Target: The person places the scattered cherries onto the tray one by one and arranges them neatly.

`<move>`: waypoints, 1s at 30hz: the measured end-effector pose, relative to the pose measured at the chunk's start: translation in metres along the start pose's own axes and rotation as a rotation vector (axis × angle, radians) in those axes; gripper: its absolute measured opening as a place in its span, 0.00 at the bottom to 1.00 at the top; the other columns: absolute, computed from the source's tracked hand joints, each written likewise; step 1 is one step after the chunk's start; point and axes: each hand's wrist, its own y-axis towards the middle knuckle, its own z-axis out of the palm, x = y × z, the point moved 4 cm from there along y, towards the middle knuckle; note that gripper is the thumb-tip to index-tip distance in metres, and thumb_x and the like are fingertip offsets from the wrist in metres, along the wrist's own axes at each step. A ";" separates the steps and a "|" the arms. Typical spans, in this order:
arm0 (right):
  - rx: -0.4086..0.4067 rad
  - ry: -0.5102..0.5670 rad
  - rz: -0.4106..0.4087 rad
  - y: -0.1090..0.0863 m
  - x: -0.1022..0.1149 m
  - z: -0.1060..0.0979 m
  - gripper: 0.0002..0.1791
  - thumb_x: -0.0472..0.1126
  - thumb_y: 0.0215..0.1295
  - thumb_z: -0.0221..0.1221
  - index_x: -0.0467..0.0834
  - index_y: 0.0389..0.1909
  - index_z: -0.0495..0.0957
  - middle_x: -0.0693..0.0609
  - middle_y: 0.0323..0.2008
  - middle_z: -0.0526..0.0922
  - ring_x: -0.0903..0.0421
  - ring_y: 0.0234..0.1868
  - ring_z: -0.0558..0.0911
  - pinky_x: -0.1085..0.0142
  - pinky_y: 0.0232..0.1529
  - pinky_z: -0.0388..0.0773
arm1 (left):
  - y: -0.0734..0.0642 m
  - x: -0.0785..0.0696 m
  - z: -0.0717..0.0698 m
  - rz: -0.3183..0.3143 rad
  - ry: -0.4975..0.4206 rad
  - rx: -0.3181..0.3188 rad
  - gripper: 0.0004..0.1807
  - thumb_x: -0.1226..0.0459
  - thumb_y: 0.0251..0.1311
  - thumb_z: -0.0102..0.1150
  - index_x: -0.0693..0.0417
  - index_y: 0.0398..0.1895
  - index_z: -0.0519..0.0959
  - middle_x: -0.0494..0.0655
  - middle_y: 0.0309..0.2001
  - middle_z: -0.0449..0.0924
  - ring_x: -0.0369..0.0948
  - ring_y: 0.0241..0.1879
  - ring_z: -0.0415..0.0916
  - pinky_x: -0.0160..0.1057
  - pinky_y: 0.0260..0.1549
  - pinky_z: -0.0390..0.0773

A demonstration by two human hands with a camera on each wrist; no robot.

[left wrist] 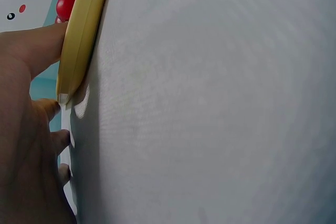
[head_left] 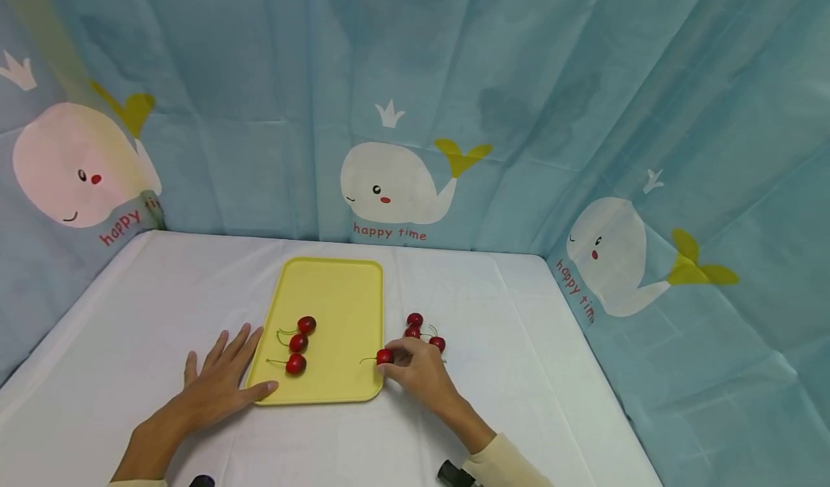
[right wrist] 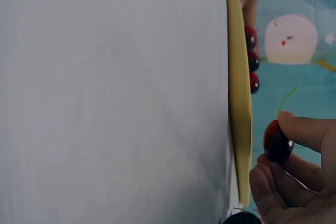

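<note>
The right hand [head_left: 418, 372] reaches in low over the white tablecloth [head_left: 519, 372], wrist bent, its thumb and fingertips [right wrist: 302, 129] pinched on a red cherry [head_left: 385, 356] held right at the near right rim of the yellow tray [head_left: 337, 292], the stem pointing away from the fingers over the tray. Just beyond those knuckles three more cherries [head_left: 421, 331] lie loose on the cloth, close together. The left hand [head_left: 223, 379] lies flat, palm down, fingers straight and slightly spread, the thumb touching the tray's near left corner and the fingers running along its left edge. Just past the left fingertips, inside the tray, a row of three cherries [head_left: 298, 343] lies with stems toward that hand. Behind the table hangs a blue whale-print curtain [head_left: 402, 112].
</note>
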 end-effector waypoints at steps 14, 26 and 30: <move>0.031 0.059 -0.022 0.002 0.022 0.031 0.16 0.39 0.58 0.78 0.40 0.46 0.89 0.55 0.34 0.88 0.68 0.34 0.81 0.73 0.39 0.83 | 0.000 0.000 0.000 0.006 -0.011 0.000 0.60 0.30 0.63 0.56 0.56 0.86 0.47 0.70 0.84 0.43 0.76 0.80 0.34 0.86 0.63 0.20; 0.074 0.059 -0.007 0.006 0.045 0.068 0.15 0.42 0.59 0.78 0.41 0.45 0.89 0.61 0.33 0.86 0.72 0.33 0.78 0.75 0.36 0.79 | -0.002 -0.002 -0.002 0.001 -0.054 0.009 0.70 0.28 0.51 0.67 0.56 0.87 0.47 0.70 0.84 0.41 0.76 0.80 0.31 0.87 0.62 0.19; 0.084 0.076 0.014 0.007 0.048 0.080 0.15 0.42 0.59 0.78 0.42 0.45 0.89 0.62 0.33 0.84 0.72 0.33 0.77 0.76 0.37 0.78 | -0.003 -0.002 -0.002 0.006 -0.049 0.008 0.71 0.28 0.49 0.69 0.55 0.87 0.47 0.70 0.84 0.41 0.76 0.80 0.32 0.87 0.62 0.19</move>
